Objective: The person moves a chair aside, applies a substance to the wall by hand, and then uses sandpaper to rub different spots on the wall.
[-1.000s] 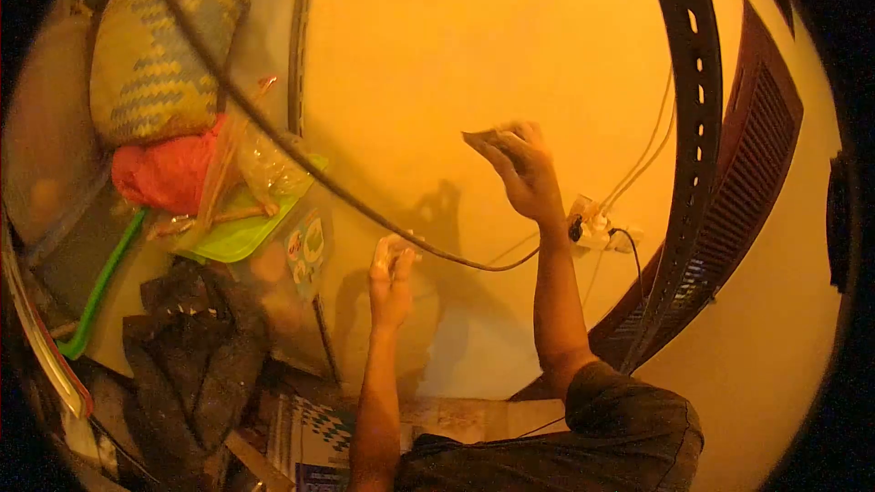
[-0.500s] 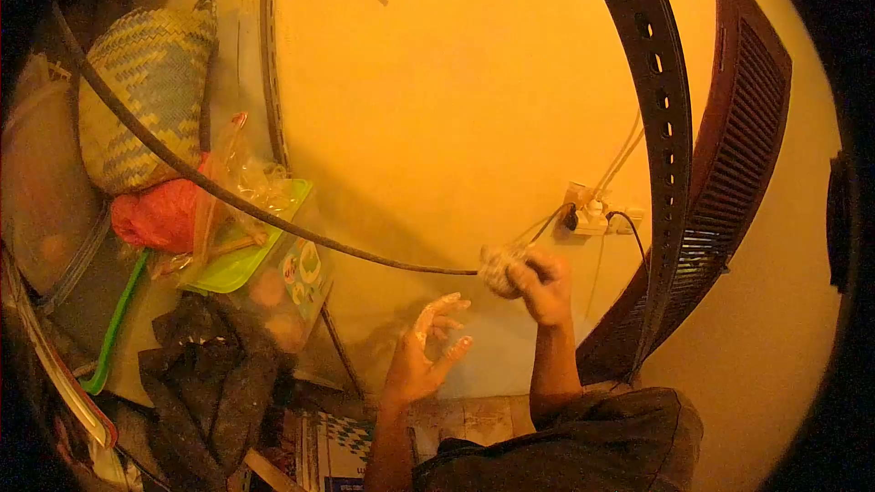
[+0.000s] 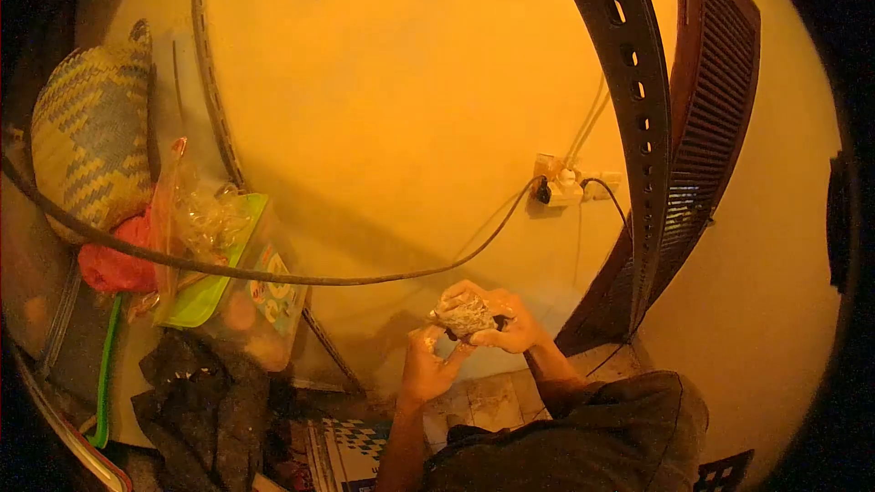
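In front of me, a pale, streaky rounded lump (image 3: 467, 315) with darker spots is held between both hands. I cannot make out what it is made of. My right hand (image 3: 512, 321) wraps round its top and right side, with the thumb below. From the lower left, my left hand (image 3: 430, 366) is curled against it, its thumb and fingers at the lump's underside. Whitish residue shows on the left fingers. A dark cable (image 3: 365, 281) sags across just above the hands.
Sockets with plugs (image 3: 563, 184) sit on the wall. A perforated metal upright (image 3: 638, 82) and a slatted shutter (image 3: 715, 91) stand right. At left are a woven basket (image 3: 96, 123), a red bundle (image 3: 118, 253), a green tray (image 3: 196, 301), dark cloth (image 3: 205, 410) and books (image 3: 342, 446) below.
My right hand has come down and left with the lump. My left hand, apart from it before, now touches it. The view has shifted, so the shelf things sit further left.
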Available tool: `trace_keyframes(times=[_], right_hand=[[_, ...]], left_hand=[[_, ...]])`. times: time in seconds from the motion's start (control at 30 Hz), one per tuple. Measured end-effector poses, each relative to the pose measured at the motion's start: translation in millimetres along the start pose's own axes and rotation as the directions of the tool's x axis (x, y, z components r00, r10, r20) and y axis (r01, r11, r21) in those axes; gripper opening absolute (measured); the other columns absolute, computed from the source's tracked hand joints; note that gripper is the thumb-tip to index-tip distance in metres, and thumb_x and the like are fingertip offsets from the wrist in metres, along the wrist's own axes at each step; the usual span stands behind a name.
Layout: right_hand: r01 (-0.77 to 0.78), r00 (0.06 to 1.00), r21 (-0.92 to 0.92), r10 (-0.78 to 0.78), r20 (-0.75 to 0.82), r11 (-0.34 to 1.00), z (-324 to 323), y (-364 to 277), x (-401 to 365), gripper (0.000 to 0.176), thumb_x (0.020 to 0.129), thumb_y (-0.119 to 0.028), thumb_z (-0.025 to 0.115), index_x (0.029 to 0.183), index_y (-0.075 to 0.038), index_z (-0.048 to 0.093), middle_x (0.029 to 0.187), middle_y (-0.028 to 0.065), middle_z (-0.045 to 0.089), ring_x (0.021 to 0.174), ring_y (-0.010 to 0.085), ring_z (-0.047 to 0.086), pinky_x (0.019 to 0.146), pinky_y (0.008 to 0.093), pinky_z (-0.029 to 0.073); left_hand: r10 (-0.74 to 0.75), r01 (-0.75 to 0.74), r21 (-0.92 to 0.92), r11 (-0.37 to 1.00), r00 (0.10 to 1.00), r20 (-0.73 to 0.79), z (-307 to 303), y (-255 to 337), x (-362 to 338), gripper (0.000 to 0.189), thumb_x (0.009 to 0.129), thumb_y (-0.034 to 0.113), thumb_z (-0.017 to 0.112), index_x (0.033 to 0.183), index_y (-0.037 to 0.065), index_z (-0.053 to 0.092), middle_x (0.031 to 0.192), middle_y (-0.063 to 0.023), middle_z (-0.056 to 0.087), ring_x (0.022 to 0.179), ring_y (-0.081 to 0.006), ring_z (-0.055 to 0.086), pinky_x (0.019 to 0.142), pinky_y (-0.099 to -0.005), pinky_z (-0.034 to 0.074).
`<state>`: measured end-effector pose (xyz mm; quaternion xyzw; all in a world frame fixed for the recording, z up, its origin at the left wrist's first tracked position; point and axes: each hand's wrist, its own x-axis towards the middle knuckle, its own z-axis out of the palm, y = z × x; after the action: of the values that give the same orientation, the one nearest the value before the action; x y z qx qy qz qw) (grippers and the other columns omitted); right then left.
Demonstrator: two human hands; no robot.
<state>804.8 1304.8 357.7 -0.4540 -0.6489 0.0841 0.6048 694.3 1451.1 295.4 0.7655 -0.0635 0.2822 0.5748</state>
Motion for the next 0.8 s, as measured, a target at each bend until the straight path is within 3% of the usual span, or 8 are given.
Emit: trace_keyframes(times=[0.13,0.2,0.33,0.37,0.4,0.47,0.57,0.8], right_hand=[[-0.08,0.994,0.071,0.085,-0.072,0.994,6,1,-14,0.03,0.097,-0.021,0.068,0.113,0.004,0.066,0.097,0.0141,0.068,0.096,0.024,0.061,0.083,0.0369,0.049],[-0.009,0.986,-0.219,-0.028,-0.163,0.976,-5,20,-33,0.029,0.099,-0.026,0.065,0.105,0.002,0.067,0.08,0.0084,0.064,0.074,0.0188,0.058,0.067,0.034,0.048],[-0.553,0.697,-0.444,0.1,-0.71,0.705,-60,36,-27,0.024,0.101,-0.024,0.061,0.09,-0.002,0.062,0.061,0.0019,0.046,0.055,0.0124,0.042,0.05,0.036,0.035],[-0.269,0.771,-0.478,-0.111,-0.627,0.836,-80,27,1,0.023,0.101,-0.02,0.059,0.089,-0.001,0.062,0.065,0.0027,0.049,0.059,0.0131,0.046,0.053,0.0372,0.035],[-0.123,0.747,-0.676,-0.38,-0.545,0.727,-73,-4,53,0.022,0.103,-0.018,0.056,0.095,0.001,0.065,0.073,0.0061,0.058,0.068,0.0141,0.053,0.059,0.0346,0.04],[-0.016,0.81,-0.709,-0.406,-0.422,0.705,-77,-42,120,0.023,0.105,-0.013,0.05,0.111,0.002,0.066,0.089,0.0104,0.068,0.084,0.018,0.062,0.074,0.0322,0.048],[0.141,0.812,-0.895,-0.566,-0.14,0.423,-114,-44,212,0.026,0.101,-0.009,0.057,0.125,-0.001,0.064,0.11,0.0173,0.067,0.093,0.0309,0.065,0.082,0.0354,0.052],[0.036,0.787,-0.997,-0.613,0.07,-0.066,-176,-39,388,0.035,0.096,-0.008,0.058,0.131,-0.004,0.061,0.133,0.0194,0.062,0.121,0.0386,0.059,0.104,0.0471,0.045]], left_hand=[[-0.009,-0.024,-0.255,0.967,0.992,-0.127,20,5,3,0.027,0.089,0.021,0.078,0.102,-0.001,0.07,0.092,-0.0131,0.073,0.086,-0.023,0.07,0.077,-0.0376,0.054],[-0.012,-0.002,-0.177,0.984,0.997,-0.079,14,9,7,0.024,0.089,0.019,0.077,0.102,0.0,0.07,0.092,-0.0115,0.073,0.086,-0.0216,0.07,0.079,-0.0369,0.054],[0.04,-0.039,0.016,0.999,0.994,-0.098,-14,24,22,0.015,0.093,0.016,0.072,0.101,0.003,0.07,0.097,-0.0045,0.073,0.088,-0.0133,0.065,0.08,-0.0328,0.053],[0.065,-0.044,0.122,0.992,0.983,-0.169,-26,26,29,0.016,0.093,0.017,0.072,0.101,0.004,0.07,0.096,-0.0047,0.073,0.087,-0.014,0.066,0.079,-0.0332,0.053],[0.098,-0.044,0.226,0.973,0.966,-0.237,-41,28,39,0.016,0.093,0.018,0.072,0.1,0.004,0.07,0.095,-0.0049,0.074,0.086,-0.0148,0.067,0.077,-0.0336,0.053],[0.142,-0.063,0.259,0.964,0.943,-0.301,-77,30,73,0.021,0.091,0.016,0.072,0.106,0.004,0.065,0.095,-0.0137,0.074,0.09,-0.033,0.072,0.08,-0.0409,0.055],[0.513,-0.132,0.74,0.66,0.799,-0.314,-129,53,150,0.031,0.093,0.025,0.068,0.113,0.004,0.062,0.108,-0.0152,0.069,0.101,-0.0344,0.065,0.09,-0.0454,0.051],[0.516,-0.226,0.971,0.074,0.842,0.156,-182,103,299,0.054,0.085,0.033,0.073,0.125,0.002,0.056,0.128,-0.0146,0.059,0.122,-0.032,0.055,0.1,-0.0467,0.044]])
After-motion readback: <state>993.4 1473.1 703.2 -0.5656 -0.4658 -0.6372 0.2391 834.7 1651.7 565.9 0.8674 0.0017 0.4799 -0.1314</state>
